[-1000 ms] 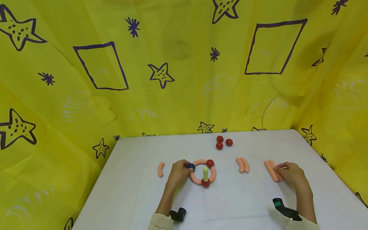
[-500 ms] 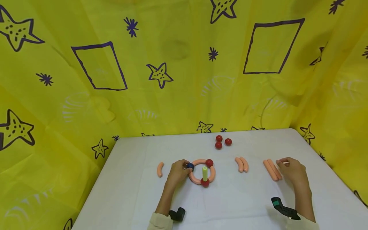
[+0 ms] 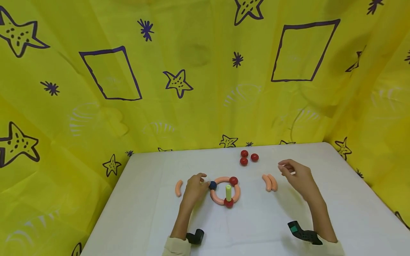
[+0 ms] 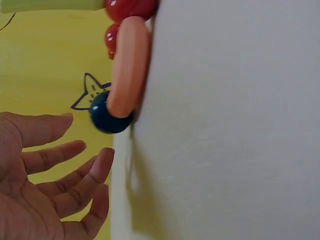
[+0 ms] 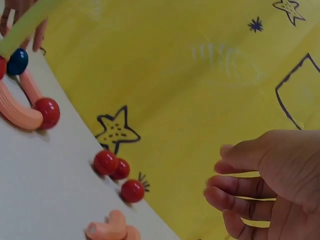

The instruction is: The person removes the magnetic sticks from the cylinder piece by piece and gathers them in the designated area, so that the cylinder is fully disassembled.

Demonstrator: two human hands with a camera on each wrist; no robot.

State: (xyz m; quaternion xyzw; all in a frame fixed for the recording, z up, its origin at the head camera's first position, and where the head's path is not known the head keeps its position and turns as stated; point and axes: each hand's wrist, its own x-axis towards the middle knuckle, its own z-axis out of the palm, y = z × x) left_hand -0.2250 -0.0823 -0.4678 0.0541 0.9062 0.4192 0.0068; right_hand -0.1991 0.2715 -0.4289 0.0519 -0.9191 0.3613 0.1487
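Observation:
On the white table lies a ring of curved pink pieces (image 3: 237, 192) joined by red balls (image 3: 234, 181) and a blue ball (image 3: 213, 185). A light green stick (image 3: 228, 192) stands up from the ring's front red ball. My left hand (image 3: 194, 187) is just left of the blue ball, fingers spread and holding nothing. In the left wrist view, a gap shows between these fingers and the blue ball (image 4: 107, 114). Raised over the table's right side, my right hand (image 3: 298, 177) has loosely bent fingers with nothing between them. The two straight pink sticks are hidden behind it.
Three loose red balls (image 3: 244, 157) lie near the back edge. Two curved pink pieces (image 3: 270, 182) rest side by side right of the ring, and a single curved piece (image 3: 178, 188) lies at the left. A yellow patterned curtain (image 3: 198, 106) surrounds the table.
My right hand has risen and moved left and back from beside the straight sticks. The left fingers have let go of the blue ball and drawn slightly left.

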